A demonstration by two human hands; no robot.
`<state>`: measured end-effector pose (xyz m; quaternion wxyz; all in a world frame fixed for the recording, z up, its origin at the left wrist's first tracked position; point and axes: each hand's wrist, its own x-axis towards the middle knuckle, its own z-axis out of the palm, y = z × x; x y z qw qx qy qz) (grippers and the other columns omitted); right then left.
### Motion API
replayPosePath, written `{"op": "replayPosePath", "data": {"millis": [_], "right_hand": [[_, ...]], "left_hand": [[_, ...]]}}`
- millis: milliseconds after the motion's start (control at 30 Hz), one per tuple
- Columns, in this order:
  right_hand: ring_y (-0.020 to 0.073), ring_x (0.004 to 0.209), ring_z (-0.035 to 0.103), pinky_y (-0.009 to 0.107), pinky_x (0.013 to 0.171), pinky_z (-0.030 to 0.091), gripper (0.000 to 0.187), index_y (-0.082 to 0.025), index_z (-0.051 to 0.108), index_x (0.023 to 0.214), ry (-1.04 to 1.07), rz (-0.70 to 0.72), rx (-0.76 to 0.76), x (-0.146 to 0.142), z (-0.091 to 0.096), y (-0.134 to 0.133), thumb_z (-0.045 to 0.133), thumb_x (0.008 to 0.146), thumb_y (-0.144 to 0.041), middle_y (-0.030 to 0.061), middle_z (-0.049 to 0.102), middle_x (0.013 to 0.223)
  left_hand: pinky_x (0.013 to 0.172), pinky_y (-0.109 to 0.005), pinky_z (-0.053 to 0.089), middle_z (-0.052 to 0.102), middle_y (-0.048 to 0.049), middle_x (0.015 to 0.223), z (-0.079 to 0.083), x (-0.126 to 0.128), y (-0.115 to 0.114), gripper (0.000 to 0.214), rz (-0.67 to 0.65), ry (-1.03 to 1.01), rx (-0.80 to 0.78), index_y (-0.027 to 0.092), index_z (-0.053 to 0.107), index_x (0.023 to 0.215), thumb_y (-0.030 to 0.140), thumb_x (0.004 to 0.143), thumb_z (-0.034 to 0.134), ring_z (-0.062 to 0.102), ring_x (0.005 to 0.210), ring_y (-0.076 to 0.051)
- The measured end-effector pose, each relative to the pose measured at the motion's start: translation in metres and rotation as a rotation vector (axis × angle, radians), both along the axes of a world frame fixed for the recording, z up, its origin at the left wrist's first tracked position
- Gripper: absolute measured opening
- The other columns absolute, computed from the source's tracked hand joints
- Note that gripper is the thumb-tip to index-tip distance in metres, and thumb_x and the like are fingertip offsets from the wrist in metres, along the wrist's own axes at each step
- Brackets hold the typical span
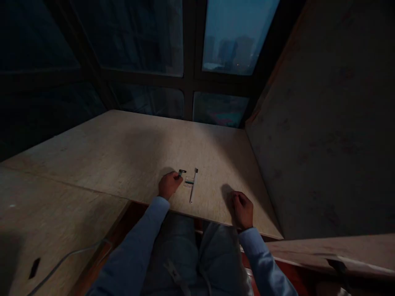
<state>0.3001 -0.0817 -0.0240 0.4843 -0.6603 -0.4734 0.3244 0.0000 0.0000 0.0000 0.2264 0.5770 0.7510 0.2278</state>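
My left hand (168, 184) rests on the plywood surface (123, 152) with its fingers pinched on a small dark object (181, 172). Just to its right lie a small clear packet (189, 181) and a thin white stick-like tool (193, 186) with a dark tip. My right hand (242, 209) sits near the surface's front edge, fingers curled in; whether it holds anything is hidden. Both arms wear light blue sleeves.
A plywood wall (324, 123) rises on the right. Dark windows (234, 37) stand behind the surface. At the lower left is another board with a cable (64, 259) and a dark slot (33, 268). My lap shows below the edge.
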Motion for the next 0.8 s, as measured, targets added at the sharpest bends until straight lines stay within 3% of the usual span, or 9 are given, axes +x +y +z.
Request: {"op": "replayPosePath", "data": {"millis": [67, 167, 267, 400, 600, 800], "right_hand": [[0.0165, 0.06, 0.052, 0.027, 0.056, 0.041, 0.053, -0.007, 0.065, 0.091, 0.012, -0.004, 0.001, -0.001, 0.003, -0.002, 0.051, 0.079, -0.056, 0.0069, 0.057, 0.07], [0.017, 0.063, 0.053, 0.027, 0.057, 0.042, 0.054, -0.006, 0.065, 0.091, 0.03, -0.015, 0.011, -0.001, 0.004, -0.003, 0.052, 0.078, -0.057, 0.008, 0.058, 0.072], [0.0181, 0.067, 0.054, 0.028, 0.062, 0.043, 0.057, -0.006, 0.065, 0.092, 0.001, -0.006, 0.012, 0.001, -0.001, -0.002, 0.052, 0.079, -0.06, 0.0086, 0.058, 0.075], [0.0184, 0.069, 0.055, 0.029, 0.066, 0.044, 0.059, -0.007, 0.066, 0.095, -0.013, 0.017, -0.023, 0.003, -0.006, -0.003, 0.052, 0.08, -0.062, 0.0085, 0.06, 0.078], [0.0205, 0.077, 0.057, 0.03, 0.072, 0.044, 0.057, -0.007, 0.068, 0.092, -0.069, 0.025, 0.004, 0.0, 0.0, -0.003, 0.051, 0.08, -0.061, 0.0102, 0.063, 0.082], [0.0193, 0.072, 0.056, 0.029, 0.068, 0.043, 0.057, -0.007, 0.068, 0.09, -0.078, 0.016, -0.001, -0.003, 0.002, -0.002, 0.052, 0.079, -0.061, 0.0097, 0.062, 0.079]], "left_hand": [[0.07, -0.026, 0.037, 0.067, -0.0018, 0.086, -0.002, 0.0, -0.003, 0.021, 0.048, -0.144, 0.084, 0.017, 0.069, 0.083, 0.034, 0.074, 0.06, 0.061, 0.084, -0.017], [0.072, -0.025, 0.04, 0.065, -0.0038, 0.081, 0.006, 0.001, -0.014, 0.03, 0.105, -0.584, 0.177, 0.01, 0.068, 0.084, 0.035, 0.067, 0.062, 0.058, 0.078, -0.015], [0.059, -0.024, 0.038, 0.058, -0.002, 0.073, 0.022, 0.007, -0.031, 0.044, 0.172, -1.086, 0.123, 0.009, 0.06, 0.085, 0.042, 0.058, 0.069, 0.05, 0.064, -0.011], [0.049, -0.022, 0.035, 0.05, 0.0004, 0.068, 0.038, 0.019, -0.051, 0.046, 0.077, -1.514, -0.039, 0.011, 0.05, 0.086, 0.04, 0.055, 0.068, 0.046, 0.056, -0.009], [0.04, -0.023, 0.025, 0.045, 0.0028, 0.064, 0.041, 0.036, -0.068, 0.042, -0.013, -1.713, -0.175, 0.015, 0.042, 0.087, 0.038, 0.059, 0.062, 0.038, 0.042, -0.009], [0.041, -0.02, 0.024, 0.043, 0.0032, 0.062, 0.041, 0.056, -0.075, 0.036, -0.12, -1.909, -0.263, 0.014, 0.044, 0.092, 0.042, 0.075, 0.061, 0.031, 0.04, -0.006]]}}
